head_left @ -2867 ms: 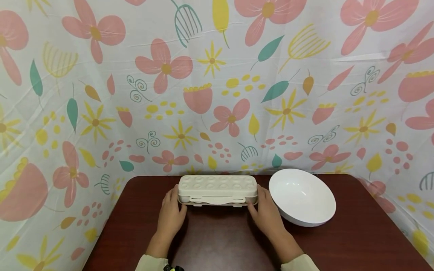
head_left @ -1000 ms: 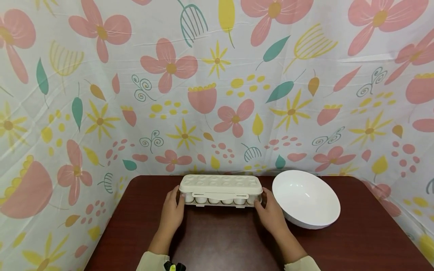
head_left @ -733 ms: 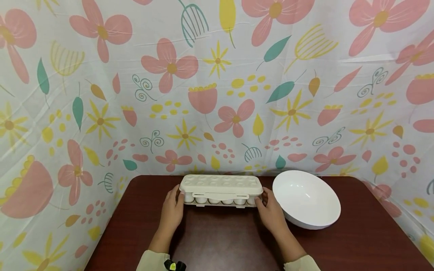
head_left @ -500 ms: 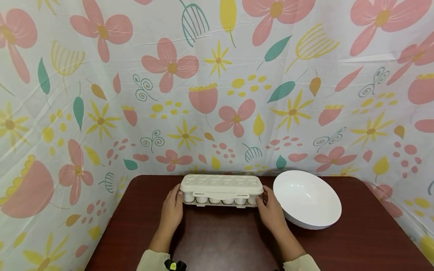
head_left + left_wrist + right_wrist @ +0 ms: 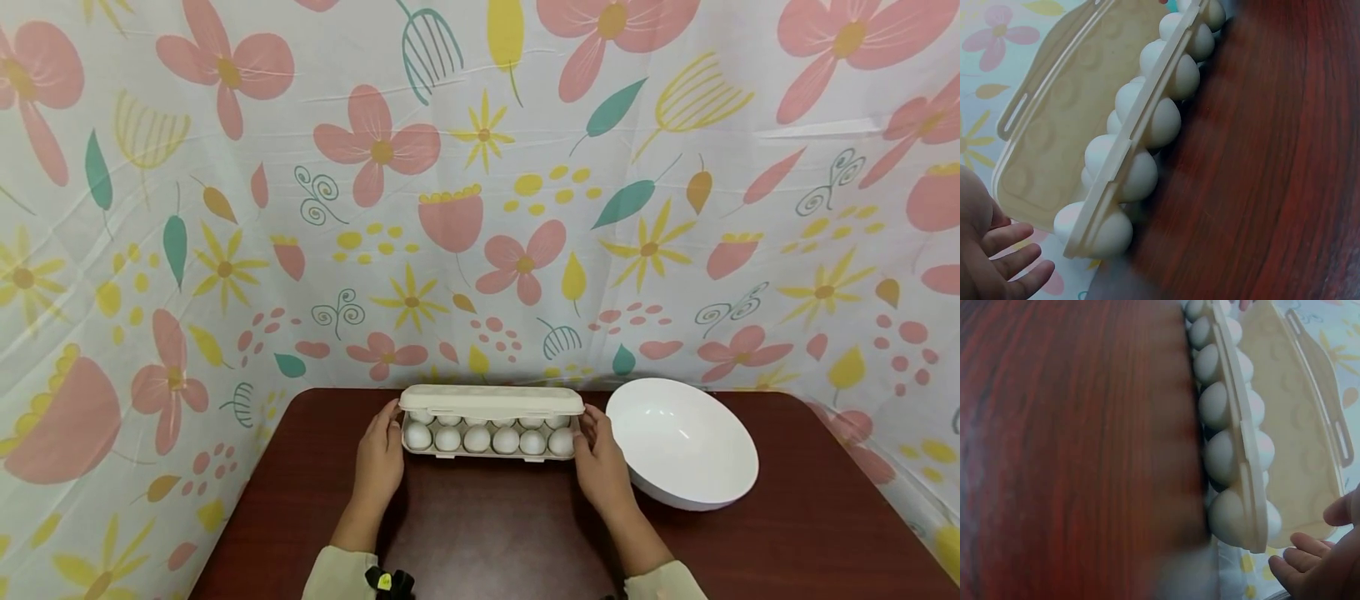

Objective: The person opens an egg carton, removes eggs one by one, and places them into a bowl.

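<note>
A cream plastic egg carton stands at the back of the table, holding two rows of white eggs. Its lid is partly raised, and the wrist views show its dimpled inside. My left hand is at the carton's left end; in the left wrist view its fingers are extended beside the lid's corner. At the right end is my right hand. The right wrist view has its thumb and fingers spread around the lid's near corner. Contact with the lid is partly hidden.
A large white bowl sits to the right of the carton, close to my right hand. The dark red wooden table reaches back to a floral curtain, which hangs right behind the carton.
The carton's lid has swung up and back, from nearly down to partly raised, so both egg rows show. Both hands have stayed at the carton's ends, rising slightly with the lid.
</note>
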{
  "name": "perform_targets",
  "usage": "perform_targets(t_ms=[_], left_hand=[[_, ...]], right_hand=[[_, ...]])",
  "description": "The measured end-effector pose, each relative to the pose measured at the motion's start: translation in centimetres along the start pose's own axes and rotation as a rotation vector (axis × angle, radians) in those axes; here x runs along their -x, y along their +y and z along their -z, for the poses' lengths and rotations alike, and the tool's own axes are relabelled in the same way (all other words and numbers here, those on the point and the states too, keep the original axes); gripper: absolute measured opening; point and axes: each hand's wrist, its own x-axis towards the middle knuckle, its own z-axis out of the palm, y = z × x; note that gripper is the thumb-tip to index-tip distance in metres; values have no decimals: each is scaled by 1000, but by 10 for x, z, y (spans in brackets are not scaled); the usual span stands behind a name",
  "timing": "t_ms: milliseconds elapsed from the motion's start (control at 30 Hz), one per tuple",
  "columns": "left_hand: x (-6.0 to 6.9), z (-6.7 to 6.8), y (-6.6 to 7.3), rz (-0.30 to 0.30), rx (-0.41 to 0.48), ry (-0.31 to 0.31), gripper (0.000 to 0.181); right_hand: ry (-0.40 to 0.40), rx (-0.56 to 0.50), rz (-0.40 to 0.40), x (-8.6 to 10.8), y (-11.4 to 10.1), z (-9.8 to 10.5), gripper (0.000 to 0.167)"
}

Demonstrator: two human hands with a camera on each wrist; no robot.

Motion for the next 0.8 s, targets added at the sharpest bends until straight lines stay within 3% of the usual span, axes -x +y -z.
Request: perform_targets(t_ms=[300,533,800], left_hand=[[0,-2,3,26,59,12,47],[-4,-5,4,-4,58,42,53],[-8,-9,2,21,126,4,54]], right_hand=[[55,-115,3,-3,4,-6,51],[70,-161,37,-8,3,-10,57],[73,-156,54,-15,2,-15,64]])
